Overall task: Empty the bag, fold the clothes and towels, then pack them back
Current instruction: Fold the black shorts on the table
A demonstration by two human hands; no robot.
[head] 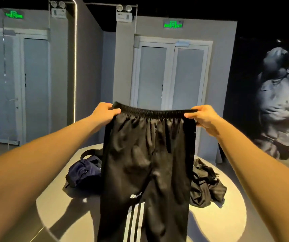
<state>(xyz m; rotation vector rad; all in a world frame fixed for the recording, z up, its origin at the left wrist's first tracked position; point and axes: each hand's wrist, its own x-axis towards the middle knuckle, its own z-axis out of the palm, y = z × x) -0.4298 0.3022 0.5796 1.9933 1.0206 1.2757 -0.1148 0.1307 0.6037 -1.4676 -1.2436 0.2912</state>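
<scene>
Black shiny pants (145, 163) with three white stripes hang in the air, the left hand (103, 112) and right hand (203, 117) each pinching the stretchy waistband. Behind, one soft blue bag (84, 172) and one crumpled black heap (205, 186) lie on the round table (56, 203).

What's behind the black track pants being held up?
Behind the black track pants, on the round table: a navy bag peeking out left, a crumpled dark garment right. The pants hide the table's middle and part of both.
</scene>
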